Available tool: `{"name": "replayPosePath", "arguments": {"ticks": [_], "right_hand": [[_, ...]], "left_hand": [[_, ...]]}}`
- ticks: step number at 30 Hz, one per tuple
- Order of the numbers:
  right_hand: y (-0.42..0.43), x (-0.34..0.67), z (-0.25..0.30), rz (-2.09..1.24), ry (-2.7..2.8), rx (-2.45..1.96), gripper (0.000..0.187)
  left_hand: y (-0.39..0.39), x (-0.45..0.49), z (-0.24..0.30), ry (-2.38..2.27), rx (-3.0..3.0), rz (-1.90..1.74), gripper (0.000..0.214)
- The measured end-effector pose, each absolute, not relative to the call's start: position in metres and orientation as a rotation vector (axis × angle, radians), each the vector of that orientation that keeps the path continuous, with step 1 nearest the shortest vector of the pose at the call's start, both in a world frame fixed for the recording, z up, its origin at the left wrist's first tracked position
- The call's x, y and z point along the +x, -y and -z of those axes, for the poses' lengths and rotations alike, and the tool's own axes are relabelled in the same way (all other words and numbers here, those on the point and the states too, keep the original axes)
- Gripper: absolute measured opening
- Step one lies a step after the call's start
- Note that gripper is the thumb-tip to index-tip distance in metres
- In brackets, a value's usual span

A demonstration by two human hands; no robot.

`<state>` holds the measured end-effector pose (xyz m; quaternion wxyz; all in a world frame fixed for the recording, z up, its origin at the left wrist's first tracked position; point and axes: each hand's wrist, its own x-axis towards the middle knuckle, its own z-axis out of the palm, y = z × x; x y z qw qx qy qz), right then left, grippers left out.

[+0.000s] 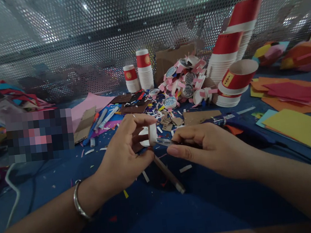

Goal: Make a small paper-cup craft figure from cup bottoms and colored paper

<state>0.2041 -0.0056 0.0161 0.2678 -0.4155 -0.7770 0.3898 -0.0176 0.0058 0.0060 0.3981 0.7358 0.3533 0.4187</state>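
My left hand (126, 153) pinches a small white paper-cup bottom piece (149, 135) between thumb and fingers, held upright above the blue table. A thin brown stick (168, 174) slants down from under it toward me. My right hand (203, 146) is closed on a small metal tool (163, 142), its tip touching the white piece; I cannot tell what tool it is. A bracelet sits on my left wrist.
Stacks of red-and-white paper cups (223, 61) stand at the back right, shorter cup stacks (144, 68) at centre. A heap of finished pink-and-white cup pieces (185, 80) lies between them. Coloured paper sheets (298, 125) cover the right; pens and scraps (102, 118) litter the left. Perforated metal screen (80, 39) behind.
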Motion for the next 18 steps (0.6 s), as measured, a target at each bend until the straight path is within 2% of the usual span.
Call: {"name": "replayPosePath", "arguments": {"ticks": [11, 18], "right_hand": [[0.0037, 0.2052, -0.0141, -0.973, 2.119, -1.113, 0.043], [0.0021, 0.2067, -0.0132, -0.975, 2.114, -1.104, 0.042]], "left_hand": [[0.0000, -0.0175, -0.0099, -0.974, 2.097, -1.133, 0.055], [0.0037, -0.0177, -0.0104, -0.959, 1.883, -1.043, 0.047]]}}
